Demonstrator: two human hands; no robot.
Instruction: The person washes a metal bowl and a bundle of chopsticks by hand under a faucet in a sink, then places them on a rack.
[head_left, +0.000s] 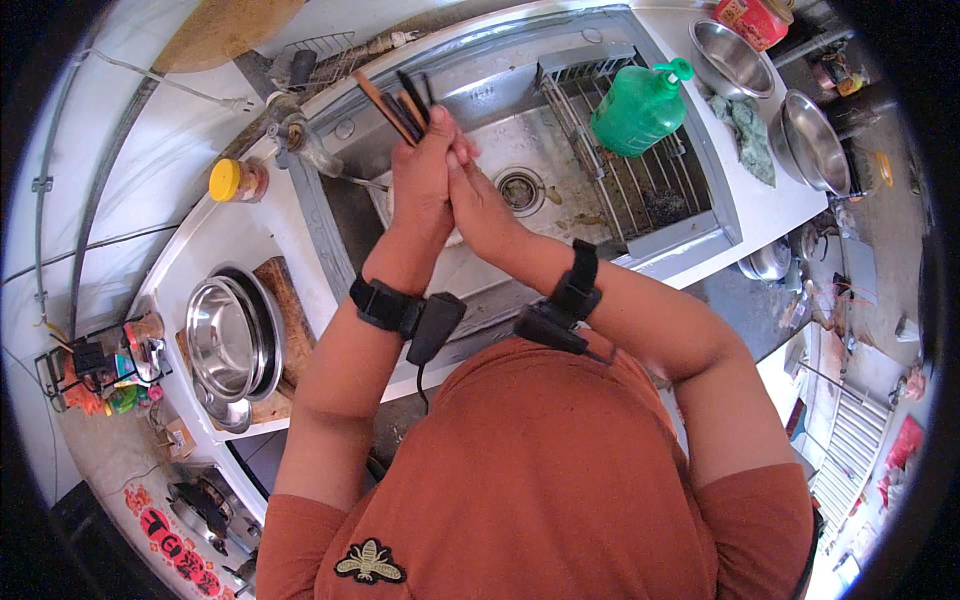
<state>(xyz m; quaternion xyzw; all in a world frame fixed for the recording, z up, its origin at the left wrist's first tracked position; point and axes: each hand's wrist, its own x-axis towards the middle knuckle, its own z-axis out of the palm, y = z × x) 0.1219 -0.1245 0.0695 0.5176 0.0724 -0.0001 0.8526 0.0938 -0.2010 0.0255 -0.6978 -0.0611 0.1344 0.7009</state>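
Note:
Several wooden and black chopsticks (391, 112) stick up in a bundle from between my two hands. My left hand (426, 176) and my right hand (480, 201) press palm to palm around them, over the left part of a stainless steel sink (510, 139). The chopsticks' lower ends are hidden by the hands. Just left of my hands is the faucet (319, 154), its spout pointing towards them. Behind my left wrist shows a pale rim of something in the sink, mostly covered. The sink drain (519, 190) lies to the right of my hands, with food scraps near it.
A green pump bottle (639, 111) stands on the wire rack (622, 187) in the sink's right side. Steel bowls (731, 58) and a green cloth (750, 139) lie farther right. Left are a yellow-lidded jar (238, 181), stacked metal basins (225, 337) and a wooden board (289, 307).

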